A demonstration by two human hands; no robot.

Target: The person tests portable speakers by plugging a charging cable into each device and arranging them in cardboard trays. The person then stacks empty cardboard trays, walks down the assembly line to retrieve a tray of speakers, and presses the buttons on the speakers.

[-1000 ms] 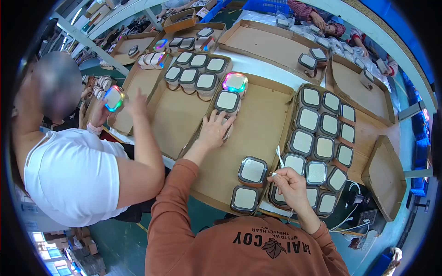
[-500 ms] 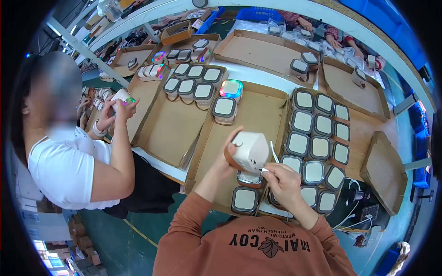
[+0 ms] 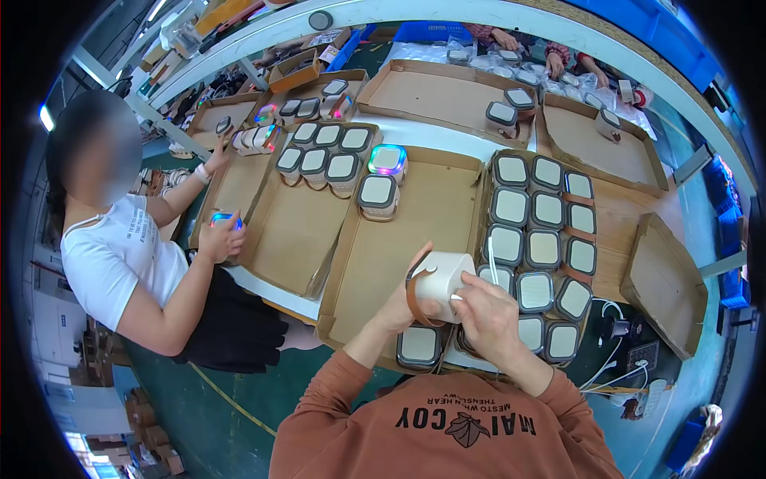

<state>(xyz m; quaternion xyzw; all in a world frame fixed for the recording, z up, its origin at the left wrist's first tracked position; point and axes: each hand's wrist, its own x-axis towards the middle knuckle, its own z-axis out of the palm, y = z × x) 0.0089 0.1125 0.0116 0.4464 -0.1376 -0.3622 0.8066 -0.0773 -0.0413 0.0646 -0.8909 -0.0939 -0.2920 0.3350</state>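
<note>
My left hand (image 3: 396,305) is wrapped round a cream cube-shaped speaker (image 3: 440,286) with a brown carry strap (image 3: 416,297), held above the cardboard tray's front end. Against the speaker's right side, my right hand (image 3: 488,313) pinches the end of a white cable (image 3: 491,254). Part of the plug shows at the fingertips; whether it sits in a port is hidden. Beneath my hands stands another speaker (image 3: 419,345) with a pale square top and dark rim. Farther back in the tray are a similar speaker (image 3: 377,195) and one with a glowing rim (image 3: 388,162).
Rows of speakers fill a carton (image 3: 511,206) on the right. To the left, a co-worker (image 3: 132,247) holds a lit speaker (image 3: 226,222) beside more cardboard trays (image 3: 291,247). A shelf beam (image 3: 263,49) crosses above. White cables and a power socket (image 3: 643,356) lie at right.
The speaker in my left hand has turned and moved slightly lower, its ports now out of sight. My right fingers have come onto its side. The co-worker has reached toward the back trays.
</note>
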